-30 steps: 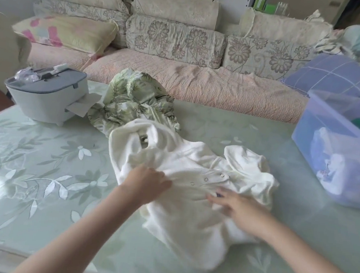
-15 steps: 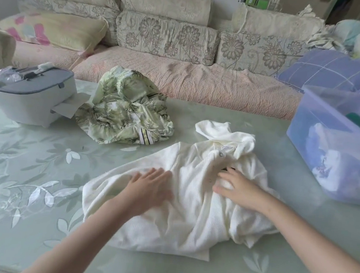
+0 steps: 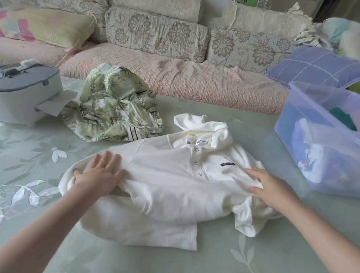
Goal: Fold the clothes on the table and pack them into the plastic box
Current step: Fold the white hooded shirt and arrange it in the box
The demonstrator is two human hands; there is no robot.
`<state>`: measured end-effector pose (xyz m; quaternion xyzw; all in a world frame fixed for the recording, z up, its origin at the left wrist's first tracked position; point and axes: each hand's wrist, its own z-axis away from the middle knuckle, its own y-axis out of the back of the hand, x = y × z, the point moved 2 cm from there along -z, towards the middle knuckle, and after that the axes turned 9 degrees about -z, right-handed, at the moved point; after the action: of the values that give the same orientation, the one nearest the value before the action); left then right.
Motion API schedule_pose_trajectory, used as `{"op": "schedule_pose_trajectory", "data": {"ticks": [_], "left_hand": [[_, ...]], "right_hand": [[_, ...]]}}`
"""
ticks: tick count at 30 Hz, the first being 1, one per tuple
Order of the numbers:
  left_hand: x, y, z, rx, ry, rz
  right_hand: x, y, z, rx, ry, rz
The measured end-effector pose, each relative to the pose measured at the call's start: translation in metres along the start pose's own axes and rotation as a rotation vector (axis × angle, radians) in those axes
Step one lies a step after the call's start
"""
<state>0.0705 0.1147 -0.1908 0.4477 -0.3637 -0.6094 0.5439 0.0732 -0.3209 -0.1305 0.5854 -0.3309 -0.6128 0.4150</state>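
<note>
On the table's near half, the person's left hand (image 3: 102, 172) lies flat with fingers straight and spread, pressing down the bunched sleeve end of the white polo shirt (image 3: 169, 186). The right hand (image 3: 273, 190) is laid on the opposite side, fingers stretched out over the rumpled cloth and gripping nothing that I can make out, though it is slightly blurred. Set apart like this, the two palms seem meant to pull the shirt taut and smooth it flat, which I judge to be the groundwork for a first fold. The shirt sits front up in the middle of the table (image 3: 36, 188), with its collar pointing away from the person, a buttoned placket down the chest and a small dark label beside it. It is a cream-white, textured knit, smooth across the chest but creased at both sleeves, and the hem is doubled toward the near edge. Beyond it, a crumpled green leaf-print garment (image 3: 112, 111) waits unfolded beside a grey appliance (image 3: 16, 97). The translucent plastic box (image 3: 290, 130) stands to the right, near the shirt, with some white and green cloth already inside.
</note>
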Motion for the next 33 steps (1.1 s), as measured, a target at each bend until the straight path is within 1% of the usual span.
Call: {"op": "schedule_pose_trajectory", "data": {"ticks": [2, 4, 6, 7, 8, 9, 10, 11, 12, 13, 14, 16, 17, 18, 19, 20, 22, 24, 26, 28, 30, 32, 33], "left_hand": [[-0.01, -0.004, -0.001, -0.005, 0.039, 0.007], [-0.016, -0.002, 0.002, -0.046, 0.094, 0.051], [-0.011, 0.006, 0.007, -0.054, 0.108, 0.003], [-0.004, 0.014, 0.013, -0.003, 0.128, -0.017], [0.002, 0.023, 0.021, 0.1, 0.169, -0.007], [0.011, 0.034, 0.031, 0.24, 0.201, 0.021], [0.019, 0.044, 0.043, 0.4, 0.2, 0.066], [0.029, 0.051, 0.057, 0.522, 0.157, 0.125], [0.038, 0.056, 0.07, 0.592, 0.081, 0.2], [0.047, 0.058, 0.083, 0.603, -0.01, 0.272], [0.055, 0.057, 0.094, 0.563, -0.116, 0.349], [0.073, 0.048, 0.11, 0.444, -0.334, 0.435], [0.081, 0.04, 0.114, 0.423, -0.433, 0.411], [0.087, 0.031, 0.116, 0.436, -0.514, 0.368], [0.092, 0.022, 0.116, 0.472, -0.564, 0.328], [0.094, 0.015, 0.116, 0.514, -0.575, 0.317], [0.094, 0.009, 0.113, 0.573, -0.535, 0.357], [0.092, 0.011, 0.11, 0.592, -0.503, 0.353], [0.09, 0.017, 0.107, 0.606, -0.491, 0.324], [0.088, 0.027, 0.111, 0.598, -0.409, 0.389], [0.085, 0.039, 0.114, 0.632, -0.278, 0.49], [0.08, 0.058, 0.113, 0.702, -0.131, 0.715], [0.078, 0.068, 0.11, 0.724, -0.086, 0.848]], "right_hand": [[-0.005, 0.004, 0.004, 0.078, -0.032, 0.12], [-0.007, 0.006, 0.007, 0.169, -0.029, 0.221], [-0.008, 0.011, 0.009, 0.317, -0.023, 0.155], [-0.011, 0.012, 0.011, 0.38, 0.01, 0.095], [-0.016, 0.012, 0.014, 0.431, 0.087, 0.062], [-0.025, 0.012, 0.018, 0.461, 0.179, 0.049], [-0.035, 0.01, 0.022, 0.456, 0.262, 0.026], [-0.043, 0.008, 0.028, 0.422, 0.347, -0.004], [-0.05, 0.004, 0.033, 0.377, 0.434, -0.034], [-0.054, -0.001, 0.038, 0.304, 0.507, -0.064], [-0.056, -0.008, 0.042, 0.21, 0.55, -0.093], [-0.056, -0.023, 0.05, 0.028, 0.552, -0.081], [-0.056, -0.029, 0.052, -0.019, 0.542, -0.033], [-0.053, -0.034, 0.054, -0.029, 0.529, 0.013], [-0.05, -0.039, 0.055, 0.0, 0.51, 0.038], [-0.049, -0.041, 0.056, 0.045, 0.477, 0.038], [-0.053, -0.038, 0.058, 0.149, 0.405, -0.004], [-0.058, -0.033, 0.058, 0.218, 0.357, -0.017], [-0.064, -0.025, 0.055, 0.203, 0.285, -0.056], [-0.071, -0.016, 0.05, 0.196, 0.234, -0.16], [-0.08, -0.004, 0.045, 0.236, 0.242, -0.33], [-0.089, 0.01, 0.04, 0.258, 0.239, -0.528], [-0.094, 0.016, 0.036, 0.266, 0.23, -0.586]]}}
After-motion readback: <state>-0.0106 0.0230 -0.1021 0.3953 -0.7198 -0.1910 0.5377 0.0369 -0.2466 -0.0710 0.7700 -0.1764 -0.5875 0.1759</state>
